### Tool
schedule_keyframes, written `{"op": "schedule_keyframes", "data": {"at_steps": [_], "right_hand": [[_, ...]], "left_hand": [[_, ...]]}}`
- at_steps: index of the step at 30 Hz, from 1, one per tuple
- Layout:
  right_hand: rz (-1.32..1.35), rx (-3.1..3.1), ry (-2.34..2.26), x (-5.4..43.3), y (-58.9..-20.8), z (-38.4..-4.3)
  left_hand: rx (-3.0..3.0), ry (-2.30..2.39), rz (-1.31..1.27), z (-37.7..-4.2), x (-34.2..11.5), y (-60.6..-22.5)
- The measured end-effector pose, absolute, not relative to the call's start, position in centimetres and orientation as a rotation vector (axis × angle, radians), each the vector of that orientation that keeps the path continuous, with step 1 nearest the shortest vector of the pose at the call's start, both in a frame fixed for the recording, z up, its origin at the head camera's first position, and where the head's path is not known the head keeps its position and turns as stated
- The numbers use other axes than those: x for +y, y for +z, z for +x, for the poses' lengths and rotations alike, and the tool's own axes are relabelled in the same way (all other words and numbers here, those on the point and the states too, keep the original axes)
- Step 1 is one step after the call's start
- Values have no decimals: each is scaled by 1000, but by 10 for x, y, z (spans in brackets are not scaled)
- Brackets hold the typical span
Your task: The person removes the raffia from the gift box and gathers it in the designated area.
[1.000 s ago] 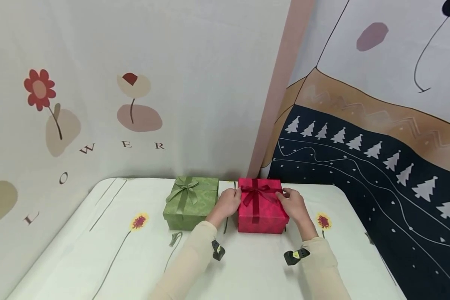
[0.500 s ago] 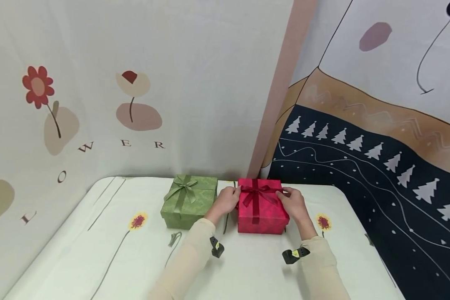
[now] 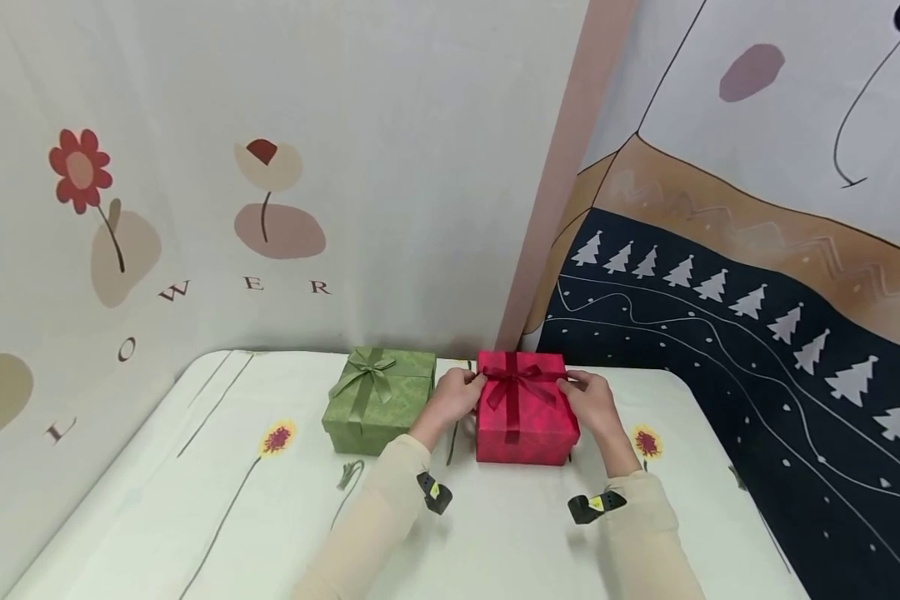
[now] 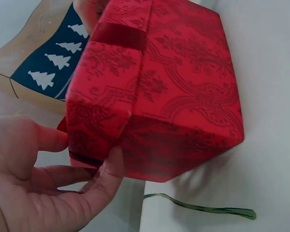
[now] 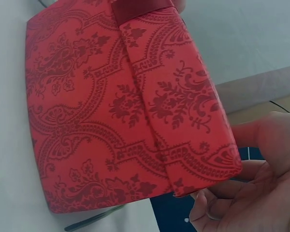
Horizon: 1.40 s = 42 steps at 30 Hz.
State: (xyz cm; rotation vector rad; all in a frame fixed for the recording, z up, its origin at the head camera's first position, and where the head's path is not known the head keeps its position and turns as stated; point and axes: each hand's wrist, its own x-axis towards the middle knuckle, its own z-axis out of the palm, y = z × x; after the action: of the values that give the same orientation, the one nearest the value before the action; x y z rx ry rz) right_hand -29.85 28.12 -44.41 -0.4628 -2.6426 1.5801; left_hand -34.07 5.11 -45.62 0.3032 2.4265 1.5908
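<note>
The red gift box (image 3: 528,442) sits on the table, patterned with darker scrolls and tied with a dark red ribbon bow (image 3: 513,380). Its lid (image 3: 547,408) covers the top. At the lid's left side my left hand (image 3: 452,400) pinches the edge; the left wrist view shows the thumb (image 4: 115,162) at the lid's lower rim, with fingers curled behind. My right hand (image 3: 591,404) grips the lid's right side, its fingers (image 5: 217,203) partly hidden at the corner. Left of this box stands a green gift box (image 3: 381,417) with a green bow, beside my left hand.
A white cloth printed with flowers covers the table (image 3: 510,542). A pale wall hanging (image 3: 405,167) rises close behind both boxes. To the right hangs a dark panel (image 3: 690,392) with white trees. Black wrist cameras (image 3: 435,493) sit on both sleeves.
Both hands and the top of the red box stand slightly higher in the head view, while the box's front bottom edge has barely shifted. The view itself has moved a little.
</note>
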Motion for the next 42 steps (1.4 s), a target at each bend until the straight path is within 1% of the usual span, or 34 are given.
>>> {"op": "schedule_keyframes", "data": {"at_steps": [6,11,13,17,21,25,27,31,34,38,42], "right_hand": [[-470,-2613,1573,280,-439,-293],[-483,-2556,1582,279,-429,-284],[-440,-2532,1573,280,-422,-279],[-291,-2491,1572,288,-403,-267],[-66,-2461,1568,302,-385,-245],[212,-2441,1520,313,-373,-217],[328,-2458,1465,317,-368,-201],[563,-2537,1221,319,-371,-167],[731,-2623,952,316,-385,-143],[842,-2781,616,308,-417,-121],[921,-2836,422,300,-449,-115]], "left_hand": [[2416,1599,289,-334,52,-446],[2395,1685,334,-327,50,-437],[2395,1720,369,-324,49,-431],[2394,1818,509,-318,43,-412],[2323,1917,704,-310,30,-392],[2207,1934,910,-293,9,-378],[2187,1869,1030,-280,-3,-376],[2281,1576,1311,-254,-23,-389],[2381,1298,1464,-234,-29,-411],[2473,983,1558,-214,-29,-445],[2550,809,1574,-206,-28,-472]]}}
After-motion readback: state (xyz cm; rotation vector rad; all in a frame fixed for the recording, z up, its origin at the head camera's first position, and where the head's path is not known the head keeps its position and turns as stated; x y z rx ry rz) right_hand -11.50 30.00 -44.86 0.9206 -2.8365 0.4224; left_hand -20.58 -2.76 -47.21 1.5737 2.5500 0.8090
